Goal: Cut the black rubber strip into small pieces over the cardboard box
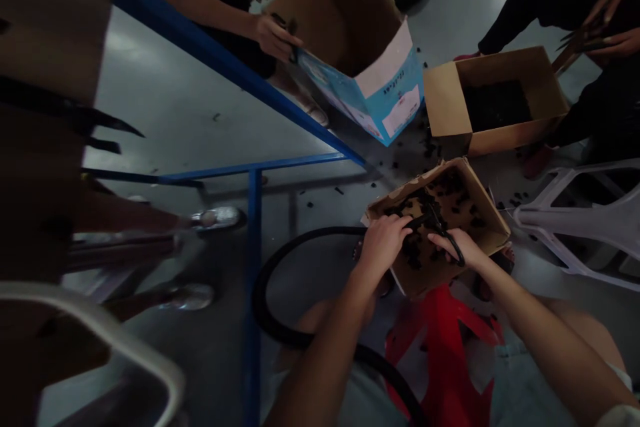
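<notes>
Closest to the lens are the two bare forearms reaching down over a red plastic stool (445, 353), with a thick black hose (280, 327) looping on the floor to the left.

Left hand (383, 243) is curled over the near rim of a small open brown cardboard box (493, 230) full of small black pieces (453, 197); its grip looks closed on a pinch of them, though the fingertips are buried so I can't swear to it. Right hand (457, 247) has fingers through the black scissors (440, 230), blades pointing into the box.

Looks like the trimming step, mid-cut. Next move probably needs one piece lifted clear before snipping.

Further off: another brown carton (445, 100) and a blue-and-white box (380, 90) held by another person's hands.
</notes>
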The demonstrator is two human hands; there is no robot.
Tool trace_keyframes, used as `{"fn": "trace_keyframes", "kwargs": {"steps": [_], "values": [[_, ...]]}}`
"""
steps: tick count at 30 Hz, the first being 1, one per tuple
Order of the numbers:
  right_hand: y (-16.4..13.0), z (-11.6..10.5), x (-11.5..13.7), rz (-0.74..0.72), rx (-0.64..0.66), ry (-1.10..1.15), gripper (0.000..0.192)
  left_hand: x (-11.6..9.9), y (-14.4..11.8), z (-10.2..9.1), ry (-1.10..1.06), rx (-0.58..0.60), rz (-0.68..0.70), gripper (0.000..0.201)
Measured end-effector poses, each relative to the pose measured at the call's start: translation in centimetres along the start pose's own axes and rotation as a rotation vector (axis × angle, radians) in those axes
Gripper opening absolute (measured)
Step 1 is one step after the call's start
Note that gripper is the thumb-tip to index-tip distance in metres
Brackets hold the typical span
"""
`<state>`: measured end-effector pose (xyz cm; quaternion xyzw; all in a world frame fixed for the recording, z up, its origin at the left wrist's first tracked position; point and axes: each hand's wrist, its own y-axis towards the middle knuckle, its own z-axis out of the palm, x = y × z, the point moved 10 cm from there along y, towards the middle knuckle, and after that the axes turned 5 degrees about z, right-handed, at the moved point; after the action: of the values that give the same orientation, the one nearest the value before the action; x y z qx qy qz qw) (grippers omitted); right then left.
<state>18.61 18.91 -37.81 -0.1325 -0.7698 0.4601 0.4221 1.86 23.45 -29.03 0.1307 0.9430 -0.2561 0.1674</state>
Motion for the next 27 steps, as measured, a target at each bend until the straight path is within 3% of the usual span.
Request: {"fn": "trace_keyframes", "kwargs": {"steps": [5,10,14,18,23,27], "values": [[0.0,-0.2,1.3,-0.173,-0.014,0.034,0.050,0.1,0.1,0.1,0.010,-0.014,0.011,0.034],[0.2,-0.2,0.2,-0.078,-0.010,-0.028,0.056,0.5,0.1,0.3,0.031,-0.031,0.005,0.035],[-0.3,-0.5,1.8,-0.235,-0.027,-0.064,0.053,0.6,0.0,0.9,0.018,-0.012,0.021,0.035],[-0.1,-0.1,0.3,-0.075,0.028,-0.076,0.056,0.5,-0.1,1.1,0.020,-0.014,0.025,0.037],[-0.6,-0.2,2.4,-0.284,0.012,-0.005,0.052,0.5,-0.1,1.3,-0.064,0.021,0.016,0.039],[0.0,-0.3,0.5,-0.094,0.010,-0.007,0.054,0.6,-0.2,1.6,-0.118,0.062,-0.013,0.038]]}}
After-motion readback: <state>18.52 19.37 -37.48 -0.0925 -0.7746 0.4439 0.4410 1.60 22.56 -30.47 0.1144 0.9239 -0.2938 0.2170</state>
